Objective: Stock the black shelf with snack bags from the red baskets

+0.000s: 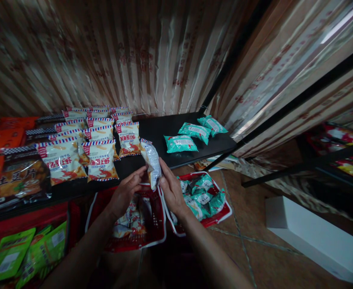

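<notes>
Both hands are closed on one snack bag — the left hand pinches its near edge, the right hand grips its side. The bag stands upright just off the tabletop front, above two red baskets on the floor — teal packs lie on the tabletop to the right.

Shelf runs across mid frame, with the curtain behind it. Rows of packets sit on its left half, three packets on its right end, well apart. At centre, the held packet is pinched between the left hand and right hand, in front of the shelf edge. Below, the left basket and right basket stand side by side on the floor, packets in both. The box lies on the floor at lower right.
</notes>
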`<state>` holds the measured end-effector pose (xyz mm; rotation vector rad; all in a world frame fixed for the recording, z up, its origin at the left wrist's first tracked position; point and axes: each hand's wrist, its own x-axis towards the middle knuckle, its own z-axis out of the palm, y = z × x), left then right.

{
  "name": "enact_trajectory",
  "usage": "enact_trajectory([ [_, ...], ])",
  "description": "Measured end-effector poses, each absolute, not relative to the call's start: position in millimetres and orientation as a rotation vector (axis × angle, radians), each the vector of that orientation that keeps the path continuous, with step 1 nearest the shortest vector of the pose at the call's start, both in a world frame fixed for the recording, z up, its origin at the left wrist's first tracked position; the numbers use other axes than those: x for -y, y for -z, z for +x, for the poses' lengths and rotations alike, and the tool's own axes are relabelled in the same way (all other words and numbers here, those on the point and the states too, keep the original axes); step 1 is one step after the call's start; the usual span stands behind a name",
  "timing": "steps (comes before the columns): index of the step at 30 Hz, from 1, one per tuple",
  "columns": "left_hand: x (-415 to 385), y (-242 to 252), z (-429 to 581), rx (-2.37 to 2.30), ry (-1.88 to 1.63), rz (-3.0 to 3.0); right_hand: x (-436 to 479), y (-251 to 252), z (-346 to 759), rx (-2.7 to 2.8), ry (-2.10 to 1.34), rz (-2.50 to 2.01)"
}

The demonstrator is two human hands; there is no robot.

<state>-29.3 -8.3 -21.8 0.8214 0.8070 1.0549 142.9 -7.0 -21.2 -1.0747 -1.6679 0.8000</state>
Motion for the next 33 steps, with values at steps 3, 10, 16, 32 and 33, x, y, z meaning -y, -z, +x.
enact_trajectory([
  [3, 9.2, 20.9, -30.6, -0.846, -1.059, 0.936, 8.0, 21.9, 142.5, 1.588, -0.956, -1.031],
  [10, 13.5, 16.5, -32.9, -1.008, -1.130, 1.377, 8.3, 19.2, 139.3, 1.290, -1.372, -0.885],
  [16, 13.2, 12.4, -29.9, -1.174, -1.173, 1.715, 4.4, 18.1, 131.6, 1.005, -1.598, -0.795],
  [32, 12.3, 17.0, -27.6, -1.406, -1.239, 1.699, -5.7, 16.4, 130.7, 0.606, -1.710, -0.840],
  [33, 11.7, 17.4, -27.4, -1.433, -1.250, 1.681, -5.8, 15.7, 130.3, 0.612, -1.710, -0.842],
])
